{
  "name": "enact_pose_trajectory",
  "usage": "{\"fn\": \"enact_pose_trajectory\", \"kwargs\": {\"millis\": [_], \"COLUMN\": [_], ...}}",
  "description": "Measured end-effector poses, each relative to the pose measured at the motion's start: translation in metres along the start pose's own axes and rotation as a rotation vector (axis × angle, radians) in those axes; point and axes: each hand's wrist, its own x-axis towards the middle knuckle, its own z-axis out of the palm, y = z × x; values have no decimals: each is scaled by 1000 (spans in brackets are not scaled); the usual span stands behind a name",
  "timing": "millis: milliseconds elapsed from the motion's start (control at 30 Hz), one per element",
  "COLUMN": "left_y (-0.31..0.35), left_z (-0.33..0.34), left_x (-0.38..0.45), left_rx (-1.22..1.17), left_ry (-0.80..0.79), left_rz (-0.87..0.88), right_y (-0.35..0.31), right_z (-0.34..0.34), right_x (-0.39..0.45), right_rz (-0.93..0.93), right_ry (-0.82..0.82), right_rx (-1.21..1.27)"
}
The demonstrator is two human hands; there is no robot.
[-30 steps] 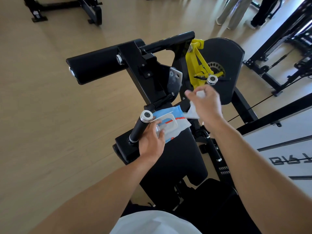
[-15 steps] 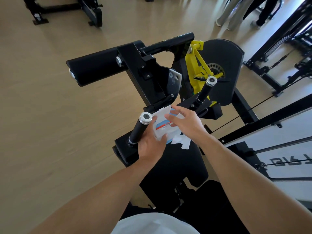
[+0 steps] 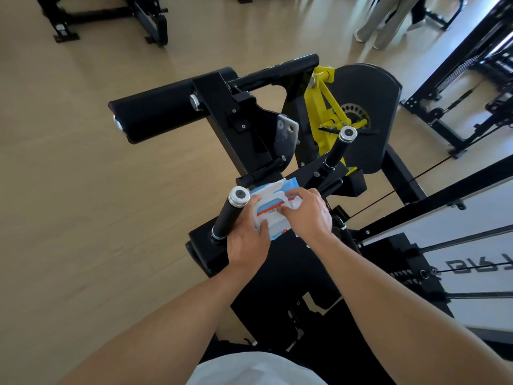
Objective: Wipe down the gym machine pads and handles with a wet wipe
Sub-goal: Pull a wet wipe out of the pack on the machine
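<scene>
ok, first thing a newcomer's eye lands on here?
Both hands at centre frame on a blue-and-white wet wipe pack: the left hand grips it and the right hand pinches at its opening. Next, the yellow lever against the black machine, upper right. Then the big roller pad at upper left.

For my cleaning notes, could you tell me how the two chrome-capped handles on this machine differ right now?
The near handle stands beside the wipes pack and the left hand; the far handle stands apart, with no hand near it. The far handle has the yellow lever behind it; the near one has wooden floor. Both are black, tilted, chrome-capped.
</scene>
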Motion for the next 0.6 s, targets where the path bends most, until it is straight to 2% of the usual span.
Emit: {"fn": "enact_pose_trajectory", "kwargs": {"millis": [267, 467, 600], "left_y": [-1, -3, -4], "left_z": [-1, 1, 3], "left_x": [0, 3, 3], "left_rx": [26, 70, -14], "left_ry": [11, -4, -13], "left_rz": [40, 32, -18], "right_y": [-8, -12, -11], "right_z": [6, 4, 2], "right_x": [-10, -9, -4], "right_rz": [-52, -5, 36], "right_ry": [21, -73, -142], "right_rx": [-43, -55, 20]}}
